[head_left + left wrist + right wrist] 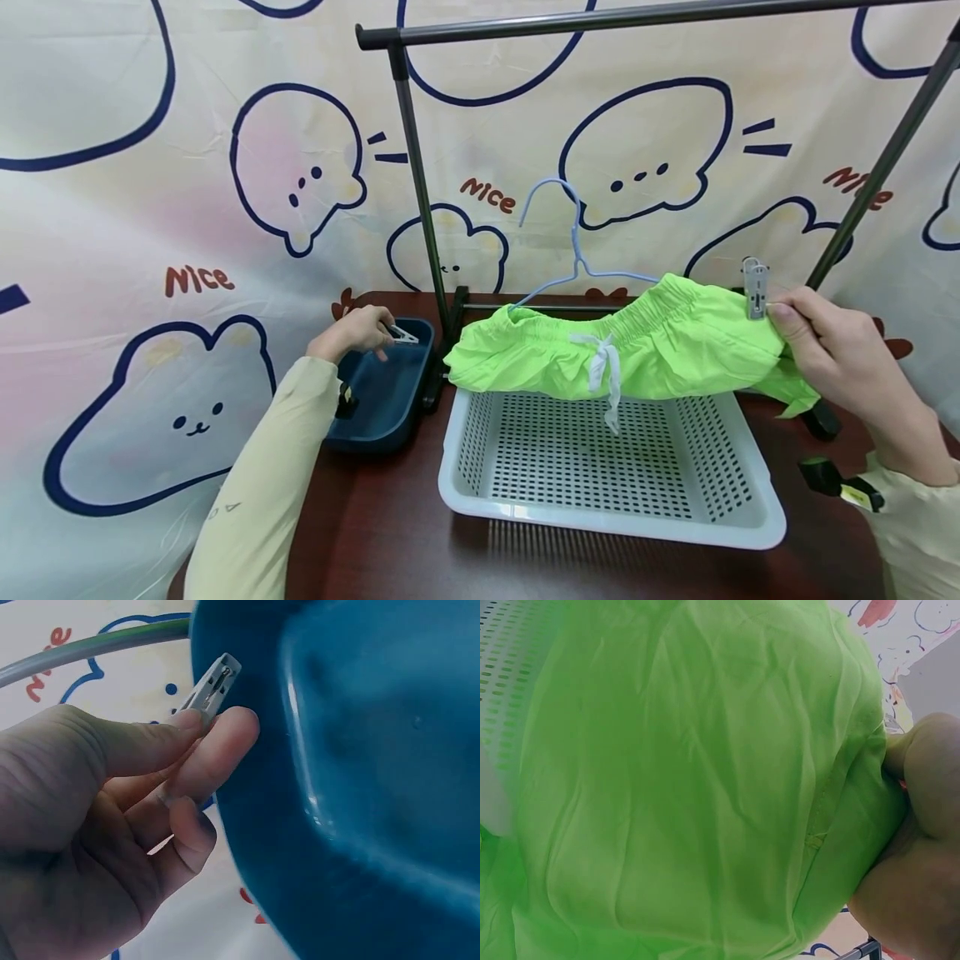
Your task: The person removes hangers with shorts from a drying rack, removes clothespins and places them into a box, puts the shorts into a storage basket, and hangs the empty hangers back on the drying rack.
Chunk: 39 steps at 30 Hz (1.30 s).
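Note:
Bright green shorts [667, 350] with a white drawstring bow are held up over the white basket, their right end gripped by my right hand [847, 350]. A grey clothespin [756, 289] is clipped on the waistband beside that hand. The blue hanger [576, 250] rises behind the shorts, its lower part hidden by them. In the right wrist view the green cloth [697, 780] fills most of the frame, with the fingers partly behind it. My left hand [356, 331] is over the blue tray [390, 417] and pinches another clothespin [214, 684] between thumb and forefinger.
A white perforated basket [615, 525] stands on the dark wooden table [540, 567] below the shorts. A black metal rack frames the scene, with its top bar [600, 18] overhead and its left post [422, 175] beside the tray. A printed cloth [112, 250] hangs behind.

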Tool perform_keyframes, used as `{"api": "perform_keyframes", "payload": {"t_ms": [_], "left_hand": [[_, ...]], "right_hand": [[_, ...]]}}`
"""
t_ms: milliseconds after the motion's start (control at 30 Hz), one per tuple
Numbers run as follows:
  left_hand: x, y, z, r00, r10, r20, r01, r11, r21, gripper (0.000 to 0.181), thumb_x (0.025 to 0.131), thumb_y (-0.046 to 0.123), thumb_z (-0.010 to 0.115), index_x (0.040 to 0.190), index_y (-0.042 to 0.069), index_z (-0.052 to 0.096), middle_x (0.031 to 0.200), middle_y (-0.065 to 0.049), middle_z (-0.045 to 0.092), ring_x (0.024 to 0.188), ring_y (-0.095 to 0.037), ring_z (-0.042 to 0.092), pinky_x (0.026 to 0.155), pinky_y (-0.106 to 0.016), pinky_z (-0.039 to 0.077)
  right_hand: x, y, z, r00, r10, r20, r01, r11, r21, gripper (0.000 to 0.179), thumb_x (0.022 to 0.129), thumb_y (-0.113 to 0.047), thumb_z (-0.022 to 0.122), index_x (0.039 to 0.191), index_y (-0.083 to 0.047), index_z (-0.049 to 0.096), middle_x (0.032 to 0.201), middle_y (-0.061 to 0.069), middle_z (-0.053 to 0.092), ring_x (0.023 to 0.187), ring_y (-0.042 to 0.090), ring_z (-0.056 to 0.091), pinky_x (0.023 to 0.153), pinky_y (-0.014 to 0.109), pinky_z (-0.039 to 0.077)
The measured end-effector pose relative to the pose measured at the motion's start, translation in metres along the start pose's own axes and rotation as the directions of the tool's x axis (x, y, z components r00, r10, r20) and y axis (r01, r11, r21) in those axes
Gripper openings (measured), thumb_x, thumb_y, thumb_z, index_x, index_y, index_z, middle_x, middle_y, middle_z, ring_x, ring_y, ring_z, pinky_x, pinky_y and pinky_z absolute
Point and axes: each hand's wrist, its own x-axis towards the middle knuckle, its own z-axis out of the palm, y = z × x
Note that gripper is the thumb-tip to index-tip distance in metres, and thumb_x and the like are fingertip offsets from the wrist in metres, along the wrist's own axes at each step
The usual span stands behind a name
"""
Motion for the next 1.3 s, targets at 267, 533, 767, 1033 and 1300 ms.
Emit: {"api": "perform_keyframes", "payload": {"t_ms": [267, 533, 767, 1033, 1300], "left_hand": [[0.007, -0.010, 0.012, 1.000, -0.031, -0.006, 0.031, 0.999, 0.011, 0.033, 0.099, 0.005, 0.055, 0.130, -0.004, 0.048, 0.113, -0.020, 0.068, 0.083, -0.023, 0.074, 0.088, -0.044, 0.054], [0.011, -0.015, 0.016, 0.999, -0.024, 0.032, 0.024, 0.999, 0.021, 0.033, 0.100, 0.003, 0.047, 0.132, -0.005, 0.047, 0.113, -0.019, 0.069, 0.086, -0.025, 0.073, 0.074, -0.043, 0.056], [0.012, -0.014, 0.015, 0.997, -0.063, 0.045, 0.060, 0.997, 0.050, 0.035, 0.098, 0.007, 0.056, 0.130, -0.004, 0.050, 0.112, -0.020, 0.068, 0.086, -0.024, 0.073, 0.074, -0.039, 0.057], [0.008, -0.014, 0.012, 0.994, -0.101, 0.040, 0.098, 0.993, 0.068, 0.039, 0.097, 0.010, 0.059, 0.132, -0.005, 0.050, 0.118, -0.024, 0.063, 0.091, -0.027, 0.072, 0.080, -0.042, 0.058], [0.004, -0.015, 0.008, 0.996, -0.085, -0.009, 0.086, 0.989, 0.119, 0.039, 0.099, 0.016, 0.057, 0.133, -0.003, 0.051, 0.109, -0.021, 0.062, 0.084, -0.025, 0.065, 0.074, -0.037, 0.056]], "right_hand": [[0.000, 0.000, -0.001, 1.000, -0.009, -0.004, 0.009, 1.000, -0.005, 0.012, 0.100, -0.004, 0.052, 0.101, 0.002, 0.062, 0.078, -0.010, 0.043, 0.069, -0.008, 0.036, 0.056, 0.013, 0.031], [0.000, -0.001, 0.001, 1.000, -0.015, -0.013, 0.015, 1.000, 0.007, 0.010, 0.100, -0.004, 0.052, 0.099, 0.001, 0.061, 0.077, -0.010, 0.042, 0.069, -0.008, 0.036, 0.057, 0.012, 0.030], [0.001, -0.001, -0.001, 0.999, -0.031, -0.022, 0.031, 0.999, 0.020, 0.009, 0.098, -0.001, 0.053, 0.100, 0.002, 0.062, 0.080, -0.011, 0.044, 0.072, -0.008, 0.037, 0.059, 0.010, 0.031], [0.001, -0.001, -0.001, 1.000, -0.021, -0.018, 0.021, 1.000, 0.010, 0.011, 0.100, -0.004, 0.052, 0.100, 0.001, 0.062, 0.078, -0.011, 0.043, 0.069, -0.008, 0.036, 0.057, 0.011, 0.030], [0.001, 0.000, -0.001, 1.000, -0.022, -0.018, 0.023, 1.000, 0.016, 0.011, 0.099, -0.003, 0.052, 0.100, 0.001, 0.062, 0.079, -0.011, 0.043, 0.070, -0.009, 0.037, 0.057, 0.011, 0.031]]}}
